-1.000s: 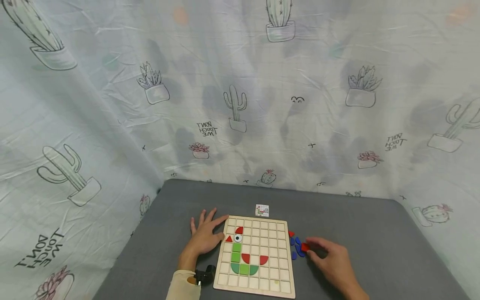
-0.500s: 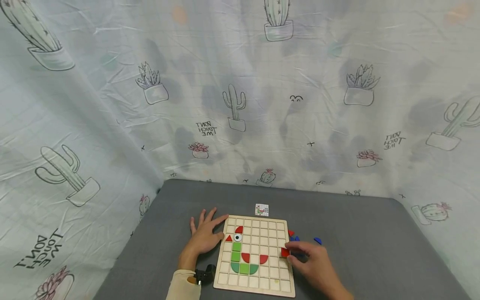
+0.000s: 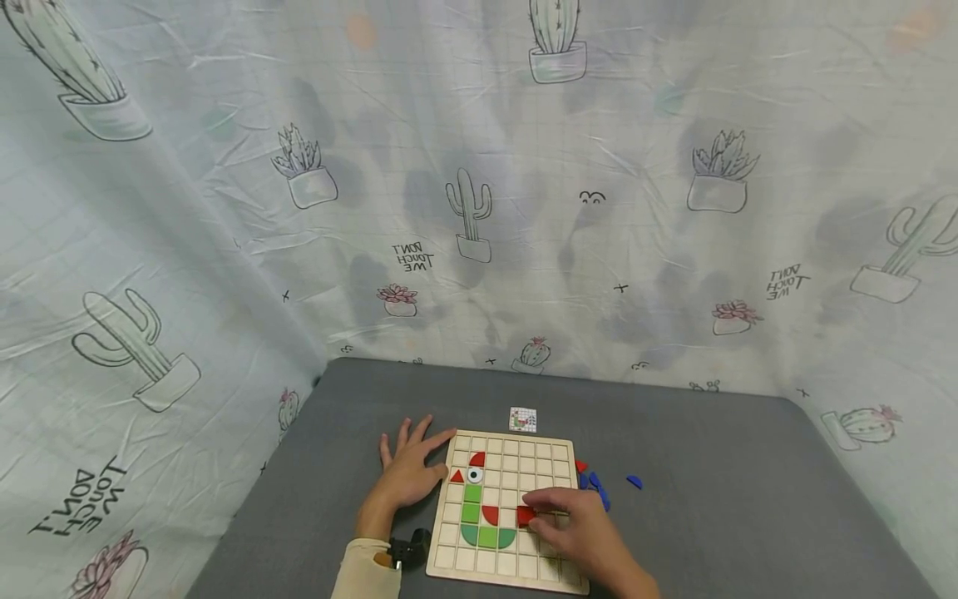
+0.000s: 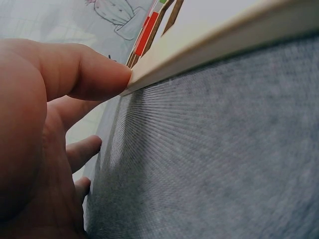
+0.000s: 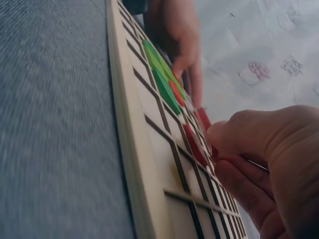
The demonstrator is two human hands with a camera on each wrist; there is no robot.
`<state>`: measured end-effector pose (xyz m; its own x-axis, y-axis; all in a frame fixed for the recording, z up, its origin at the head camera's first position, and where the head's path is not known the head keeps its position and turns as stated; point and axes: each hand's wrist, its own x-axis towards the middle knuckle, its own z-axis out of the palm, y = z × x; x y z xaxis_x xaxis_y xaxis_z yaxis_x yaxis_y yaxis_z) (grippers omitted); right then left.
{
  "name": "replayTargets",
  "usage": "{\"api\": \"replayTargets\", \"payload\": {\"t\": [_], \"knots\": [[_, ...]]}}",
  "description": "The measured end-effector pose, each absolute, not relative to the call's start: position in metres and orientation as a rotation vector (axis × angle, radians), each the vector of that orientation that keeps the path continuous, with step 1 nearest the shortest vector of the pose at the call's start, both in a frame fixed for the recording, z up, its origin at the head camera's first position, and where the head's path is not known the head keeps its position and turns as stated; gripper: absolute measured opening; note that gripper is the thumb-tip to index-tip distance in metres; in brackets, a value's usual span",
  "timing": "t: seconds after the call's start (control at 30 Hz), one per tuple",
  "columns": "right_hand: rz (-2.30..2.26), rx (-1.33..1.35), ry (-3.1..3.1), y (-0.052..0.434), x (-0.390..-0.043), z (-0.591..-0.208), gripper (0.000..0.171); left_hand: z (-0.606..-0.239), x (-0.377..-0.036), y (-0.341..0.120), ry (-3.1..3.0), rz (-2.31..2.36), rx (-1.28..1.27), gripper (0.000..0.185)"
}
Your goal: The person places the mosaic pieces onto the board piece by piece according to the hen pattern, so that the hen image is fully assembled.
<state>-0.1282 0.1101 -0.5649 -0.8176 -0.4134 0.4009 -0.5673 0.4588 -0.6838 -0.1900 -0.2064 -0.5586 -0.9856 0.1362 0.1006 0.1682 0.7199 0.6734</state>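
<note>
**Red tile held over the grid board**

The right hand (image 3: 580,532) pinches a small red tile (image 3: 525,516) between thumb and fingertips, low over the wooden board (image 3: 557,453). The tile is flat, bright red and roughly square where it shows; part of it is hidden under the fingers. It sits at the cells just right of the green and red figure, beside a red quarter-round piece (image 3: 491,513). Whether it rests in a cell or hangs just above cannot be told.

The board is pale wood, cut into a grid of square cells, lying on a grey table (image 3: 711,466). The figure on it is built of green squares (image 3: 471,502), a green half-round base, red pieces and a white eye tile (image 3: 475,475).

The left hand (image 3: 407,470) lies flat, fingers spread, thumb (image 4: 84,74) pressed against the board's left edge.

Loose blue pieces (image 3: 599,491) lie on the table just right of the board. A small card (image 3: 522,419) lies behind it.
</note>
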Motion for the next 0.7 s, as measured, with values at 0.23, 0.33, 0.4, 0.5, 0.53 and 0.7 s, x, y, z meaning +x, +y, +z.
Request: {"api": "replayTargets", "payload": {"t": [0.23,0.33,0.4,0.5,0.53,0.7], "knots": [[1.254,0.918,-2.581,0.095,-0.13,-0.559,0.026,-0.559,-0.19,-0.207,-2.875,-1.134,-0.251,0.063],[1.21,0.94,-2.596,0.09,-0.131,-0.559,0.028,-0.559,-0.191,-0.207,-2.881,-1.134,-0.249,0.063],[1.183,0.946,-2.614,0.087,-0.132,-0.558,0.028,-0.559,-0.191,-0.207,-2.884,-1.133,-0.249,0.064],[1.164,0.947,-2.641,0.084,-0.133,-0.557,0.029,-0.559,-0.192,-0.208,-2.887,-1.133,-0.252,0.064],[1.162,0.947,-2.648,0.084,-0.133,-0.557,0.029,-0.56,-0.192,-0.208,-2.889,-1.132,-0.252,0.064],[1.163,0.939,-2.656,0.083,-0.134,-0.558,0.029,-0.561,-0.193,-0.208,-2.887,-1.129,-0.251,0.064]]}}
